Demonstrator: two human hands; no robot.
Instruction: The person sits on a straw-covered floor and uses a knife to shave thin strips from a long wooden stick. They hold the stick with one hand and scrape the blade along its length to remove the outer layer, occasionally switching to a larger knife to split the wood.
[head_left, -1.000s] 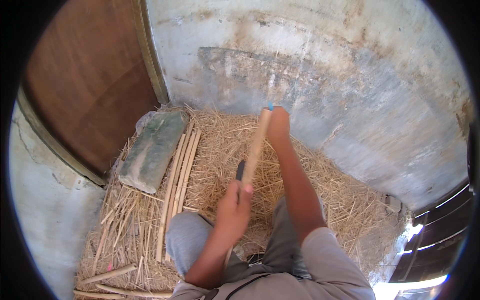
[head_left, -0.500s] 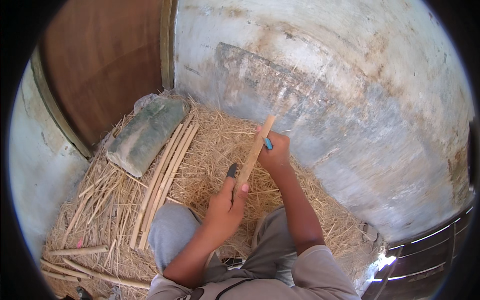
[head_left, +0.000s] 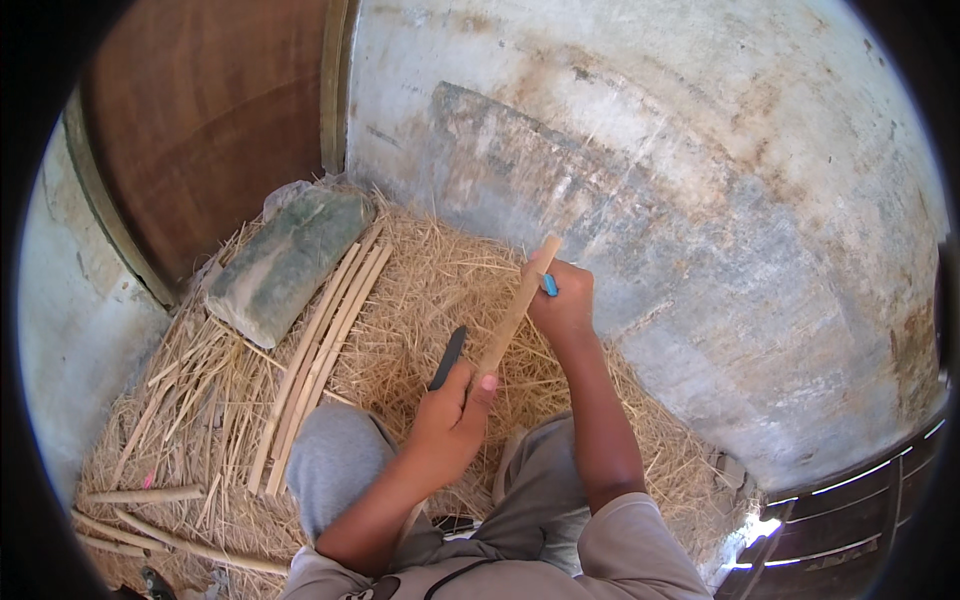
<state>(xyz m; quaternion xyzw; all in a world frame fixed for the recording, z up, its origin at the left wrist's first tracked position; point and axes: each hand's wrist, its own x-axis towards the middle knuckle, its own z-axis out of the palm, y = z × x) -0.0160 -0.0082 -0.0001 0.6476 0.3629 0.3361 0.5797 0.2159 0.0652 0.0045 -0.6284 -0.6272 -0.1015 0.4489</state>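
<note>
Item 1: pale strip of bamboo or wood (head_left: pixel 512 315), one piece, held aslant above the straw (head_left: pixel 420 300), between the hands and in front of the knees.
Item 2: left hand (head_left: pixel 448 420), fingers curled and thumb pressed over the strip's lower end.
Item 3: dark blade-shaped piece (head_left: pixel 449 358), projecting past the left forefinger; how it is held cannot be told.
Item 4: right hand (head_left: pixel 562 300), fist folded at the strip's upper part, a blue piece (head_left: pixel 549 285) protruding from its grip; any edge or point is hidden.
Item 5: long pale strips (head_left: pixel 333 364), side by side on the straw, near a green-grey slab (head_left: pixel 290 265).

Hazards (judged): if the blue piece belongs to a cutter, a slip along the strip could carry it into the left thumb. A loose lower grip could let the strip twist; uneven pressure could split it. The dark piece, if sharp, could nick the forefinger or left knee.

Markings: no brand, label or writing legible on any item; the blue piece shows too small to judge.
</note>
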